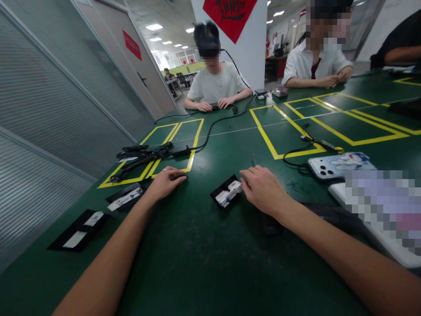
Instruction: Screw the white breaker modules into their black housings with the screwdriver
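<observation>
My left hand rests low over the green table, its thumb and forefinger curled together around a dark patch I cannot make out. To its right lies a small black panel carrying a white module with blue bits. Just beside that module's right end is my right hand, fingers bent together and tips mostly hidden; whether they touch it is unclear. A thin metal rod pokes up beyond the right knuckles. Left of my left forearm are a black panel with a white strip and another with two white pieces.
Black cabled gear lies within yellow tape at left. A phone in a printed case, a pale blurred device and dark cables occupy the right. Across the table sit people, one in a light T-shirt.
</observation>
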